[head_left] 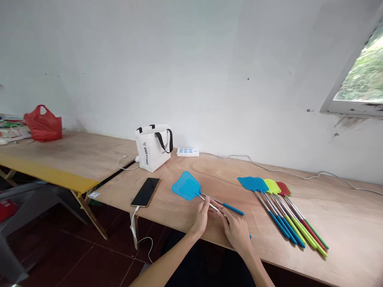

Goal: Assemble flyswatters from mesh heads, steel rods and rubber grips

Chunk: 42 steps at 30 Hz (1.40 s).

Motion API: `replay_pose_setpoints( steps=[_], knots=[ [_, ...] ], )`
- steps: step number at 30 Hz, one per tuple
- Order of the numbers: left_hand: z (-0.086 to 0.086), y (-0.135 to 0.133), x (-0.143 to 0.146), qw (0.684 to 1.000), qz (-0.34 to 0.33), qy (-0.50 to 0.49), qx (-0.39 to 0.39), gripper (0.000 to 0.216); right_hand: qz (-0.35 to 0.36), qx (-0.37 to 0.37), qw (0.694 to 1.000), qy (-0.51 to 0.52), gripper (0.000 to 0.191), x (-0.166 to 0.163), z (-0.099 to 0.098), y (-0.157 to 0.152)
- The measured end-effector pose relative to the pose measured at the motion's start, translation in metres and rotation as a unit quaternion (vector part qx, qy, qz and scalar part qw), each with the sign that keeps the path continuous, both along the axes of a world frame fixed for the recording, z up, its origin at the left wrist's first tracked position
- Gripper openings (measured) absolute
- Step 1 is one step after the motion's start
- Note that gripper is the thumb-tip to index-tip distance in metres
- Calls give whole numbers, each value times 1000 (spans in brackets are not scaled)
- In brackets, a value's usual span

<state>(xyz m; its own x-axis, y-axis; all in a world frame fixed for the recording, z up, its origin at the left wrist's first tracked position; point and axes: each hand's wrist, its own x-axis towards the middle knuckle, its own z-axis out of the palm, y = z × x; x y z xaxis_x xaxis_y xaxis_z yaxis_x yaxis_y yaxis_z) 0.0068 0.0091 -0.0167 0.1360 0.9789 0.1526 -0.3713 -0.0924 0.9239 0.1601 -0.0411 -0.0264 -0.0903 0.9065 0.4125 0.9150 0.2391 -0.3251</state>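
I've got both hands on a blue fly swatter (185, 186) right now. It's over the front part of the bench (185, 215), between the phone and the swatter pile, with its head pointing up and left from where I sit. My left hand (201, 218) is curled in narrow around the metal stem, thumb up near the head. The right hand (235, 229) is also closed on the stem, just beside the left and nearer the grip end. A 2nd blue swatter (233, 209) lies right behind, its blue handle sticking out past my fingers; can't tell how much of its head is under the held swatter.

Off to the right there's a fanned pile of swatters (281, 215) in blue, yellow-green and red, well apart from my hands. Left of me is a black phone (146, 192) with a white cable (133, 223) plugged in, and behind it 1 white bag (154, 149) with black handles.
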Motion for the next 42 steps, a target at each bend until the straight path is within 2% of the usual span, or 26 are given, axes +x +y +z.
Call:
replay_pose_setpoints(
  steps=[3, 5, 9, 12, 16, 18, 21, 27, 33, 36, 37, 38, 41, 42],
  knots=[
    [9, 16, -20, 996, 80, -35, -28, 58, -1, -14, 999, -29, 47, 16, 1, 1],
    [17, 30, -40, 992, 111, -58, -36, 54, 9, -29, 999, -35, 47, 33, 3, 3],
    [37, 47, -78, 978, 181, -96, -40, 54, 43, -50, 998, 14, 45, 73, 11, 7],
    [55, 49, -101, 973, 206, -104, 0, 54, 65, -74, 994, 54, 45, 103, 16, 4],
    [73, 49, -131, 955, 257, -143, 49, 55, 19, -67, 993, 92, 47, 137, 17, -4],
    [75, 50, -142, 947, 277, -155, 46, 55, -9, -72, 991, 111, 49, 147, 16, -7],
    [75, 53, -150, 947, 272, -167, 37, 53, -35, -82, 987, 135, 50, 151, 14, -9],
    [72, 52, -142, 942, 266, -194, 65, 53, -42, -54, 986, 155, 55, 142, 16, -7],
    [74, 58, -143, 933, 320, -153, 59, 51, -77, -9, 984, 163, 55, 139, 19, -12],
    [68, 51, -118, 932, 338, -113, 59, 51, -56, -20, 985, 163, 57, 123, 18, -10],
    [63, 43, -101, 939, 326, -89, 57, 52, -46, -24, 985, 163, 57, 112, 17, -8],
    [55, 34, -80, 956, 282, -51, 55, 52, -33, -31, 986, 159, 56, 99, 16, -6],
    [27, -1, -14, 995, 83, 38, 50, 53, 36, -53, 990, 127, 49, 52, 12, 1],
    [18, -10, 2, 997, 50, 34, 40, 56, 49, -36, 992, 115, 49, 37, 11, 2]
  ],
)
